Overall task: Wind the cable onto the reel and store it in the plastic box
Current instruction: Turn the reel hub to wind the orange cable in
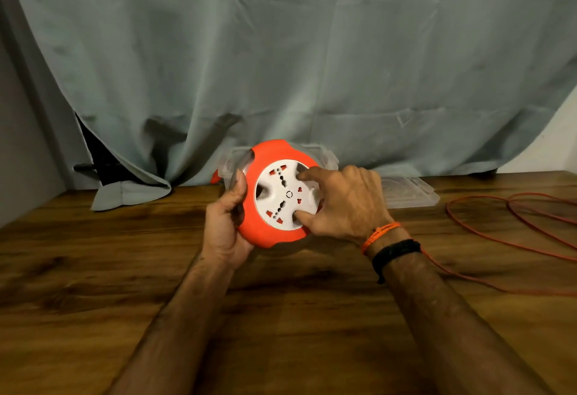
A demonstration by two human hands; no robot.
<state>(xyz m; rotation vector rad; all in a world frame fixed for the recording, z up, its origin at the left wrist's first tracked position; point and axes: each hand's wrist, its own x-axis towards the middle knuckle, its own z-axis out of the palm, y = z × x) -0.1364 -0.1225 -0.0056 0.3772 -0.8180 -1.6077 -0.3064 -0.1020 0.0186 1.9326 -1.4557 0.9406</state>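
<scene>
Extension-cord reel (274,194): orange housing clasped by left hand (224,223); right hand (343,204) fingers hooked in white dial recesses. Orange cable (487,232) trails loose, right of reel, nearer right hand.

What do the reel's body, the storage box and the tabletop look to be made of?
Reel: smooth moulded plastic, orange shell with a white socket face. Plastic box: clear plastic, since the curtain shows through it. Table: wood or wood-look laminate, with dark grain and a slight sheen.

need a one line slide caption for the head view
Left hand grips the orange reel while right hand fingers turn its white socket face; cable lies looped on the table.
</scene>
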